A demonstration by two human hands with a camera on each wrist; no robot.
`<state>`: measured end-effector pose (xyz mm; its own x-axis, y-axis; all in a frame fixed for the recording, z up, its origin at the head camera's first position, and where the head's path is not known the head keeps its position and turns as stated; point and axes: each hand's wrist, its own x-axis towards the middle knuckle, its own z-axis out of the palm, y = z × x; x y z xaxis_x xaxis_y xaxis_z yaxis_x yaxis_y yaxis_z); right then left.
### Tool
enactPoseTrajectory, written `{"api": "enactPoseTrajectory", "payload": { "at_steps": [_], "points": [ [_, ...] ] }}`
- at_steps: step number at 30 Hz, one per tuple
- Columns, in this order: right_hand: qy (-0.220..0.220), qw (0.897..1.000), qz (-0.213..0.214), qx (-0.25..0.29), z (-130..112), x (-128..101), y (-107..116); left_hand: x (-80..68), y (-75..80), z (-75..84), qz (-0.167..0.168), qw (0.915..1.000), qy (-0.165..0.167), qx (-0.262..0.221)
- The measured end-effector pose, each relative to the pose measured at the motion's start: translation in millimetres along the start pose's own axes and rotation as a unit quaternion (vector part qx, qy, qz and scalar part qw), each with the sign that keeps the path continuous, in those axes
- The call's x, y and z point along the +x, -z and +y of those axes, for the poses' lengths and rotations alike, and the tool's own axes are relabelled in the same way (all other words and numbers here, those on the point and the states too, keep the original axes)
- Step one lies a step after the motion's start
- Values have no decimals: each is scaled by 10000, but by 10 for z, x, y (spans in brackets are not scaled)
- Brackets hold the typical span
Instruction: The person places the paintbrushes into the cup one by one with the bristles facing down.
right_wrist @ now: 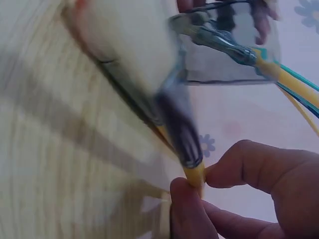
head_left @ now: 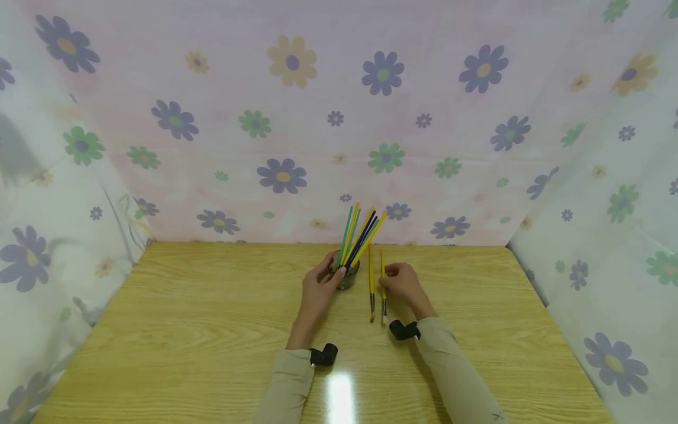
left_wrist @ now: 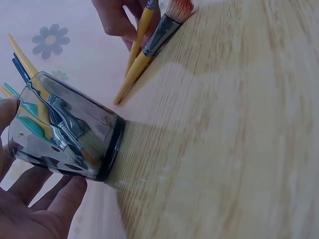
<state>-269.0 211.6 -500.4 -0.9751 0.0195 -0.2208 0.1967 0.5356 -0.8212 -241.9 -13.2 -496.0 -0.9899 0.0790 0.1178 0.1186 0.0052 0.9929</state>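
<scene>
My left hand (head_left: 316, 292) grips a clear drinking glass (head_left: 344, 284) on the table. Several paintbrushes (head_left: 356, 238) stand in the glass, bristles down, with yellow, teal and dark blue handles leaning out of its top. Through the glass wall, the left wrist view shows their metal collars and pale bristles. Right of the glass, my right hand (head_left: 405, 285) pinches a yellow-handled paintbrush (right_wrist: 193, 172) between thumb and finger, its pale bristles pointing toward me. Another yellow paintbrush (head_left: 372, 272), with reddish bristle tips, lies on the table between the glass and the pinched brush.
The wood-grain table (head_left: 201, 318) reaches back to a flowered cloth wall (head_left: 328, 88). Similar cloth hangs along the left and right sides. Each wrist carries a small black camera (head_left: 324, 355).
</scene>
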Motion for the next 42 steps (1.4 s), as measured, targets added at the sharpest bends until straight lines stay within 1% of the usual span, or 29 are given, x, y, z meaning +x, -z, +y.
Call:
{"api": "enactPoseTrajectory", "payload": {
  "at_steps": [2,6,9,13,20,25,27,29,32,36,38,40,42],
  "points": [
    [-52,9997,-70,221,14,-2,30,-36,6,110,-51,10000,-5,-10],
    [-207,9969,-91,752,79,12,69,-38,4,121,-44,10000,9,-24],
    [-311,9921,-85,1215,125,22,89,-40,6,122,-46,10000,60,-44],
    [-421,9829,-91,1793,160,27,97,-45,14,123,-48,10000,68,-46],
    [-291,9637,-105,2651,182,14,55,-64,31,113,7,10000,61,18],
    [-354,9535,145,2990,174,33,25,-46,23,109,-51,10000,15,37],
    [-316,9482,245,3152,163,43,10,-22,14,95,-85,10000,-14,22],
    [-174,9390,333,3418,147,44,-22,2,12,55,-92,10000,-25,0],
    [155,9185,473,3924,117,37,-74,61,6,-81,-44,10000,-30,-23],
    [567,8935,720,4396,80,8,-131,106,0,-234,54,10000,-27,16],
    [739,8851,856,4514,63,-14,-152,104,-2,-261,96,9999,-60,15],
    [955,8731,982,4679,44,-36,-171,100,-8,-280,109,9999,-78,-18],
    [1151,8637,1092,4784,29,-51,-183,94,-14,-295,109,9999,-95,-19]
  ]
}}
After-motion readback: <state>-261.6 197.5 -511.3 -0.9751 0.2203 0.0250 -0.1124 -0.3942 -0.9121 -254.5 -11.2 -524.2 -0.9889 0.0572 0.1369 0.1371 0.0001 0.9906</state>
